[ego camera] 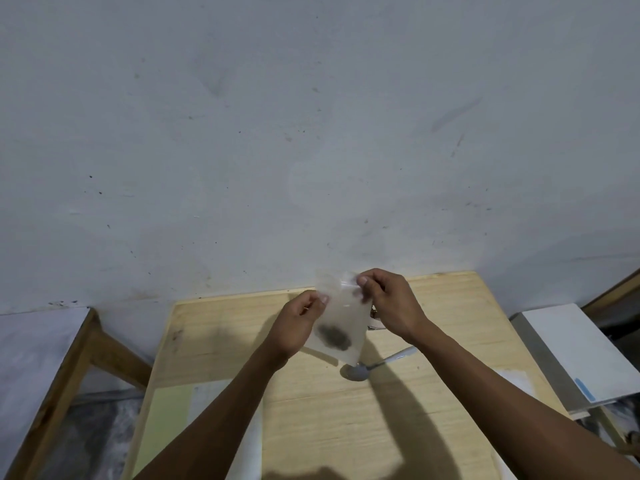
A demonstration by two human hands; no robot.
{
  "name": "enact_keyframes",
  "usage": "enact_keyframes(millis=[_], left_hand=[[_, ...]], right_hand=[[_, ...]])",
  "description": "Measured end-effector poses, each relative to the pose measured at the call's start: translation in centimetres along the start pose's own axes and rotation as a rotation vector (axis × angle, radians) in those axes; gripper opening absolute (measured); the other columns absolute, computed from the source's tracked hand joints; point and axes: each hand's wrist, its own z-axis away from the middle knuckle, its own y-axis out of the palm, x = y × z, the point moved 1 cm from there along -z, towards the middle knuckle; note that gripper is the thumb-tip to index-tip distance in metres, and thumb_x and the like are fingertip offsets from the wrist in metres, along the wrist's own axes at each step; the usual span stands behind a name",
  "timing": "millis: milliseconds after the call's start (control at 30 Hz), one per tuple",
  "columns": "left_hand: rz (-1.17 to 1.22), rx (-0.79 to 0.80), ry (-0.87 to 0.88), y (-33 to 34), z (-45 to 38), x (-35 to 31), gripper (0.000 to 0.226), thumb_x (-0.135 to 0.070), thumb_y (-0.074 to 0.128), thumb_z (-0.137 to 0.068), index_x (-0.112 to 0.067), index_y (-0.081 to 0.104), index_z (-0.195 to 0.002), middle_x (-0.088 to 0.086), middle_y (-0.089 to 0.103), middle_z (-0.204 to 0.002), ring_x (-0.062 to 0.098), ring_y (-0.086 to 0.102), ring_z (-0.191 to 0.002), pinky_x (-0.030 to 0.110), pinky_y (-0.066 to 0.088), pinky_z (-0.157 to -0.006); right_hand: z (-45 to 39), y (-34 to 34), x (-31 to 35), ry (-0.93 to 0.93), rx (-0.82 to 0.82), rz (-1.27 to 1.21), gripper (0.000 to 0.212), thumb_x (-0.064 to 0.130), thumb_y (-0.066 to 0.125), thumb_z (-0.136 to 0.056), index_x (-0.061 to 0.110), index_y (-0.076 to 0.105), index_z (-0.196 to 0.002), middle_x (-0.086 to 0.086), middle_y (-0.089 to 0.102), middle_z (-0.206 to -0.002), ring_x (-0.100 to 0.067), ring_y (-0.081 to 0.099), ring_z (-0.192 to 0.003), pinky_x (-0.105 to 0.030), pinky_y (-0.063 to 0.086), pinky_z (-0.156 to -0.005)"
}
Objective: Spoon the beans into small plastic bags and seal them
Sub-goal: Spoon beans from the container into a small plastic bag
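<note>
From the head camera, both hands hold a small clear plastic bag [337, 327] up above the light wooden desk [433, 427]. The left hand [298, 327] pinches the bag's upper left edge between thumb and curled fingers. The right hand [389, 303] pinches the top right corner at the seal strip, thumb in front. A dark clump of beans [333, 336] sits low in the bag, which hangs tilted. Just below it a metal spoon [372, 367] lies on the desk, bowl toward the person and handle running under the right wrist. A pale green sheet [166, 420] lies at the desk's left near edge. A grey scuffed wall [311, 133] fills the background.
</note>
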Motion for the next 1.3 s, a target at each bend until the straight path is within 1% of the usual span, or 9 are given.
enact_keyframes(millis=[167,333,500,633,700,833,967,1200,1300], left_hand=[[0.019,-0.048,-0.011,-0.9,-0.5,-0.7,0.023,-0.032,0.050,-0.102,-0.028,0.071,-0.108,-0.008,0.073,-0.104,0.015,0.065,-0.102,0.027,0.047,-0.080],[-0.307,-0.134,0.076,-1.6,-1.0,-1.3,0.022,-0.031,0.054,-0.100,-0.026,0.074,-0.091,-0.003,0.073,-0.088,0.024,0.067,-0.084,0.039,0.053,-0.076],[-0.371,-0.152,0.142,-2.0,-0.9,-2.3,0.024,-0.019,0.050,-0.102,-0.017,0.070,-0.088,-0.009,0.072,-0.084,0.006,0.067,-0.080,0.022,0.051,-0.075],[-0.238,-0.181,0.149,-2.2,-0.5,-2.0,0.020,-0.017,0.049,-0.103,-0.015,0.065,-0.089,0.001,0.071,-0.079,0.012,0.069,-0.074,0.026,0.055,-0.072],[-0.207,-0.206,0.156,-2.4,-0.3,-2.1,0.017,-0.020,0.053,-0.101,-0.015,0.064,-0.090,0.001,0.071,-0.079,0.014,0.069,-0.077,0.030,0.056,-0.077],[-0.131,-0.143,0.153,-2.2,0.1,-2.8,0.007,-0.024,0.063,-0.096,-0.017,0.063,-0.092,-0.001,0.072,-0.090,0.013,0.071,-0.085,0.031,0.056,-0.082],[-0.146,-0.134,0.169,-2.4,0.2,-3.7,0.005,-0.019,0.067,-0.092,-0.018,0.065,-0.097,-0.001,0.072,-0.090,0.013,0.071,-0.084,0.031,0.057,-0.081],[-0.282,-0.052,0.194,-2.3,0.3,-4.0,0.007,-0.023,0.069,-0.090,-0.026,0.064,-0.086,0.001,0.071,-0.081,0.022,0.069,-0.077,0.038,0.056,-0.075],[-0.364,-0.041,0.222,-2.5,0.2,-3.6,0.007,-0.026,0.069,-0.090,-0.030,0.065,-0.086,-0.001,0.070,-0.081,0.021,0.067,-0.075,0.036,0.054,-0.070]], right_hand=[[-0.4,-0.5,0.6,-0.046,0.071,0.041,0.020,0.014,0.053,-0.099,0.008,0.068,-0.087,0.004,0.065,-0.069,-0.005,0.057,-0.059,-0.016,0.042,-0.058],[-0.8,-0.8,0.2,-0.095,0.043,0.169,0.020,0.014,0.054,-0.099,0.010,0.069,-0.087,0.005,0.064,-0.066,-0.006,0.056,-0.057,-0.013,0.042,-0.056],[-0.6,-0.6,0.5,-0.154,-0.009,0.225,0.019,0.012,0.053,-0.098,0.014,0.068,-0.088,0.012,0.062,-0.068,0.000,0.055,-0.060,-0.010,0.040,-0.058],[-0.8,-0.7,0.9,-0.093,0.064,0.033,0.007,0.020,0.063,-0.094,0.017,0.069,-0.095,0.000,0.066,-0.073,-0.006,0.060,-0.066,-0.020,0.046,-0.065],[-0.6,-0.7,1.0,-0.017,0.148,-0.081,0.021,0.026,0.073,-0.087,0.023,0.067,-0.107,-0.010,0.068,-0.086,-0.015,0.064,-0.073,-0.024,0.049,-0.064],[-0.4,-0.3,1.6,-0.003,0.195,-0.147,0.017,0.008,0.073,-0.085,-0.003,0.066,-0.097,-0.008,0.068,-0.076,-0.001,0.058,-0.053,-0.010,0.041,-0.051],[-0.4,-0.4,2.0,-0.028,0.216,-0.032,0.012,0.011,0.073,-0.086,0.001,0.068,-0.088,-0.004,0.068,-0.072,0.002,0.051,-0.045,-0.008,0.036,-0.048],[-0.5,-0.3,3.3,-0.125,0.278,0.293,0.007,0.021,0.072,-0.086,0.015,0.070,-0.085,0.015,0.059,-0.064,0.009,0.053,-0.051,-0.007,0.035,-0.047],[-0.5,-0.1,3.2,-0.133,0.265,0.385,0.007,0.033,0.069,-0.084,0.027,0.070,-0.083,0.012,0.068,-0.076,0.001,0.062,-0.068,-0.027,0.051,-0.061]])
